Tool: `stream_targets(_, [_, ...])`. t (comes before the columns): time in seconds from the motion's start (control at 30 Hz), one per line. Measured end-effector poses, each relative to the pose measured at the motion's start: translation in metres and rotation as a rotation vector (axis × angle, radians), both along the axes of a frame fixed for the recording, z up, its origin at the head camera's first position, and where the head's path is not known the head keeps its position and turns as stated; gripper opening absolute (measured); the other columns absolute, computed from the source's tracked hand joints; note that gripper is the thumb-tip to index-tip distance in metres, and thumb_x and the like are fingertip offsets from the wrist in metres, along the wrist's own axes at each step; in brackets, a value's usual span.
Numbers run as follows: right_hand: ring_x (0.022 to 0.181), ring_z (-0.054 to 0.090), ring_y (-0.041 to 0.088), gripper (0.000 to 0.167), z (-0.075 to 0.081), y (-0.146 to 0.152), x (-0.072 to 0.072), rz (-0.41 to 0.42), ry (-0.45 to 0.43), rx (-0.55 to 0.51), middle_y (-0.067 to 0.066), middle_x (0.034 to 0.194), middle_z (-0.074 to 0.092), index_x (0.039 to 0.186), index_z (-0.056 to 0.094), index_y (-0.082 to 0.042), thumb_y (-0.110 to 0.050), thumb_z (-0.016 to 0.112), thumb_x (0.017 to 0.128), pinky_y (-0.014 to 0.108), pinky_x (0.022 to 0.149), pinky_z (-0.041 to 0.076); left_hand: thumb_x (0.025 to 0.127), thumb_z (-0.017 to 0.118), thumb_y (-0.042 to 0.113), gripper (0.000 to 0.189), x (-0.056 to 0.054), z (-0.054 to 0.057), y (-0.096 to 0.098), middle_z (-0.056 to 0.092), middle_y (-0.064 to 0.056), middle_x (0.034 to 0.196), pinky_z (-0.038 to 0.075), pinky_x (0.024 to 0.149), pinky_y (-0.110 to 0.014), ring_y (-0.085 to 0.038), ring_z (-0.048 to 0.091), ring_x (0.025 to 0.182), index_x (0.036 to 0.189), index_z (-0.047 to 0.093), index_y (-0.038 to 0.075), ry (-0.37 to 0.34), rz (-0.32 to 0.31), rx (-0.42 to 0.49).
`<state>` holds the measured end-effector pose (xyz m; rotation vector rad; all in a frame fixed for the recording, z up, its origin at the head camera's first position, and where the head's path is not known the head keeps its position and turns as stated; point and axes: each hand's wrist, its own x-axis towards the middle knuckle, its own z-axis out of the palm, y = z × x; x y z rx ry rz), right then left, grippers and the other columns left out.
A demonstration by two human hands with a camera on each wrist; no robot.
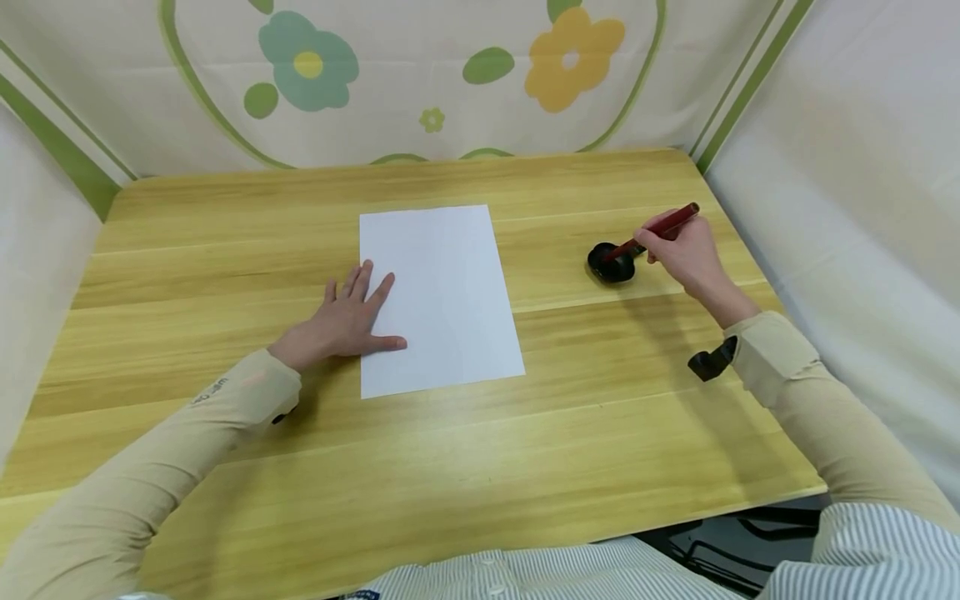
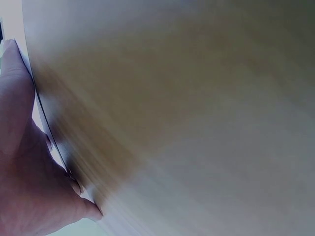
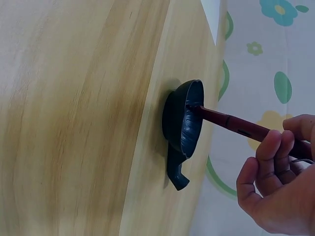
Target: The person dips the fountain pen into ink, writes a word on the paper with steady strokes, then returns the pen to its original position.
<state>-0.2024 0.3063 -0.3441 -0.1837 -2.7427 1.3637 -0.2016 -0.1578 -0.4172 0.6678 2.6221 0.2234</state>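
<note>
A white sheet of paper point(image 1: 450, 300) lies on the wooden table. My left hand point(image 1: 341, 321) rests on its left edge with the fingers spread, the thumb lower on the sheet. In the left wrist view that hand point(image 2: 29, 162) shows at the left edge. My right hand point(image 1: 690, 254) grips a dark red writing brush point(image 1: 671, 221), held at a slant. Its lower end reaches into a small black ink dish point(image 1: 612, 271) with a short handle. The right wrist view shows the brush point(image 3: 236, 124) entering the dish point(image 3: 179, 113); the tip is hidden inside it.
Bare wood of the table point(image 1: 420, 467) surrounds the paper and the dish. A white curtain with printed flowers point(image 1: 307, 62) hangs behind the far edge, and a plain white curtain point(image 1: 847, 183) hangs along the right side.
</note>
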Motion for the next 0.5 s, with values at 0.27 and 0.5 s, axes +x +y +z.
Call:
stream_targets(0.27, [0.06,0.059,0.011,0.025,-0.003,-0.006,-0.004,0.001,-0.048,0.057,-0.012,0.07,0.059,0.097,0.062,-0.006,-0.03,0.063,0.089,0.025,0.057,0.042,0.08,0.055,0.07,0.11,0.0,0.0,0.001,-0.018,-0.026,0.155,-0.001,0.108,-0.069,-0.044,-0.012,0.144,0.153,-0.002,0.011,-0.003,0.005,-0.003])
stream_targets(0.5, [0.058,0.058,0.012,0.022,-0.015,-0.007,-0.005,0.014,-0.029,0.04,-0.01,0.066,0.06,0.094,0.063,-0.002,-0.023,0.063,0.089,0.025,0.057,0.042,0.082,0.056,0.066,0.108,0.003,0.002,0.002,-0.019,-0.025,0.155,-0.002,0.108,-0.07,-0.044,-0.013,0.144,0.153,-0.003,0.01,-0.006,-0.003,0.0])
